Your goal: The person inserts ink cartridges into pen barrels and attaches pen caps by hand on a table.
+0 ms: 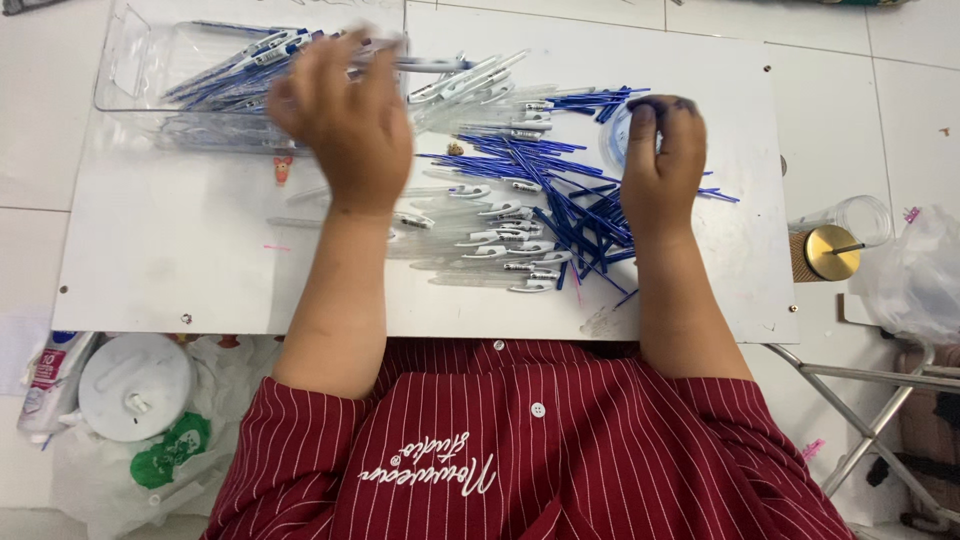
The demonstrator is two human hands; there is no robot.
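My left hand (345, 120) is raised over the white board (170, 250), blurred, next to a clear plastic tray (130, 70) holding several finished pens (240, 65). A pen seems to sit at its fingertips, but the blur hides the grip. My right hand (662, 160) rests with fingers curled on a heap of blue ink refills (560, 165), beside a small clear round container (615, 135). Clear pen barrels with white clips (490, 240) lie between the two hands.
A clear cup and a gold-topped round lid (830, 252) stand off the board's right edge. A metal frame (870, 400) and a plastic bag (920, 280) are at the right. A white round lid (135, 385) and bags lie at the lower left.
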